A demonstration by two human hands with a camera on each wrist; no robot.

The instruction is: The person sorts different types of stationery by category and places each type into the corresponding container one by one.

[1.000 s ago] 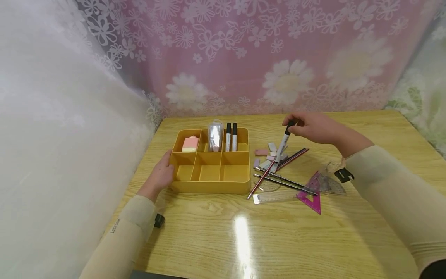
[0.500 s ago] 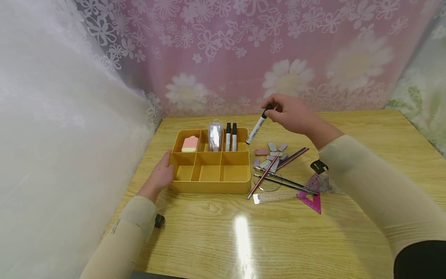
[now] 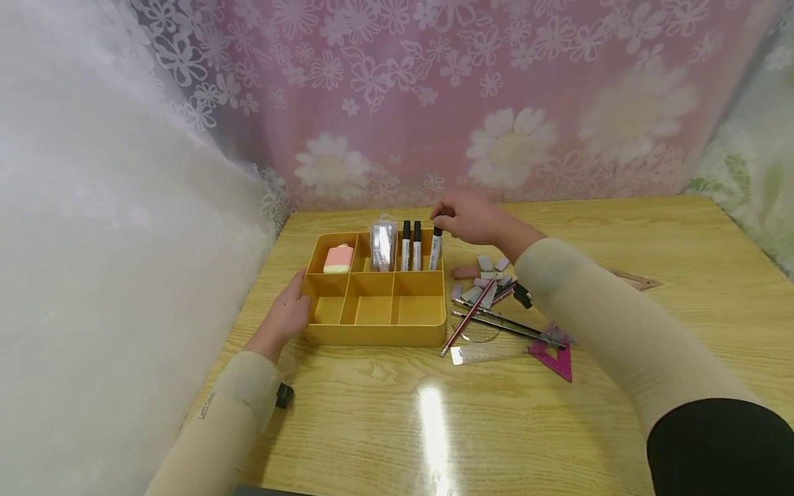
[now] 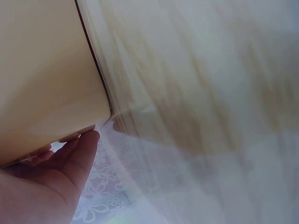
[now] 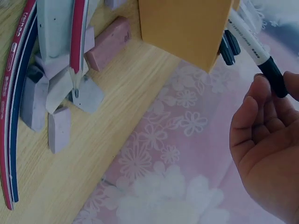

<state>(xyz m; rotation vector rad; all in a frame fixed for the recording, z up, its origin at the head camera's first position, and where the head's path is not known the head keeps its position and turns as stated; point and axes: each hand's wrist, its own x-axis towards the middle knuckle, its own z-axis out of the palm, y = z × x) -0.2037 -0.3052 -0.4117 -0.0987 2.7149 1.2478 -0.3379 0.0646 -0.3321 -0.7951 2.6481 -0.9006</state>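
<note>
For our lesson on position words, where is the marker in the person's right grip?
In the head view, the marker pinched by the right grip leans into the back right compartment of the yellow tray, just right of two upright markers.

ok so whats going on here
A person's right hand pinches a marker by its black cap, its lower end inside the back right compartment of a yellow tray, beside two other markers. The left hand touches the tray's left side. A clear case and a pink-and-cream item sit in the other back compartments. Pencils, erasers, a clear ruler and a pink triangle lie on the table to the right.
</note>
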